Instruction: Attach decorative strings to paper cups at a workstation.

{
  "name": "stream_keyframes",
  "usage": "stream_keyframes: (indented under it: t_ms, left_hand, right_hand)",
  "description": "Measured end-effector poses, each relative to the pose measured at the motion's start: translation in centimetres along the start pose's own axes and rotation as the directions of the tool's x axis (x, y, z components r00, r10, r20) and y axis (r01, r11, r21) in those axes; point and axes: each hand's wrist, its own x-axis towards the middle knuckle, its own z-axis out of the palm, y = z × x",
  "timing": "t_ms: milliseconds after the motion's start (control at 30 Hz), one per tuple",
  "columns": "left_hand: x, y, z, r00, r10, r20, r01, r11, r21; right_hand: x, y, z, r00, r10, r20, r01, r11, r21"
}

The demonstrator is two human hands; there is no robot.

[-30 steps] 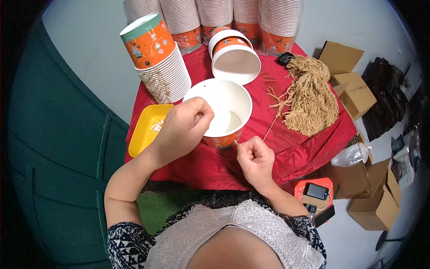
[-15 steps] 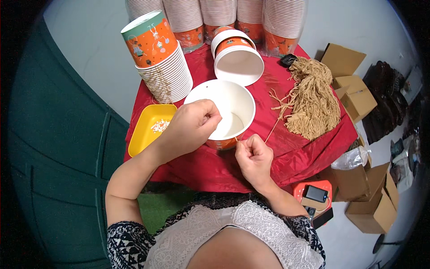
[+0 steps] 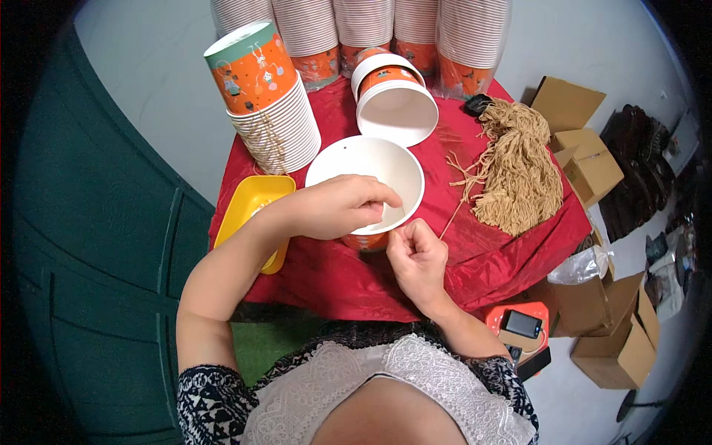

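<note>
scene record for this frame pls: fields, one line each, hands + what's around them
surface: small table under a red cloth
left hand: fingers reach over the near rim into the open paper bowl
right hand: at the bowl's near outer side, fingers pinched; what they pinch is too small to tell
bowl: white inside, orange outside
left of bowl: yellow tray; tilted stack of orange bowls
behind bowl: second open bowl
right of bowl: bundle of tan strings
floor right: cardboard boxes
</note>
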Motion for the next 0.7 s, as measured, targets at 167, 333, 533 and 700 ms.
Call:
stream_keyframes:
  t_ms: [167, 333, 533, 700]
  left_hand:
    - [1.4, 0.5, -0.5, 0.945, -0.109, 0.308, 0.168, 0.971, -0.171]
    - [1.1, 0.2, -0.1, 0.936, -0.224, 0.271, 0.258, 0.961, -0.096]
    - [0.7, 1.2, 1.1, 0.970, -0.200, 0.135, 0.201, 0.980, 0.005]
    - [-0.2, 2.5, 2.6, 0.995, -0.102, -0.008, 0.103, 0.990, 0.100]
  right_hand:
    - [-0.1, 0.4, 0.2, 1.000, 0.008, -0.016, -0.008, 1.000, 0.022]
    - [-0.2, 0.3, 0.1, 1.000, 0.004, -0.006, -0.004, 0.999, 0.033]
    - [0.1, -0.2, -1.4, 0.972, 0.186, 0.141, -0.196, 0.978, 0.065]
    - [2.1, -1.2, -3.0, 0.796, 0.455, 0.400, -0.502, 0.865, 0.015]
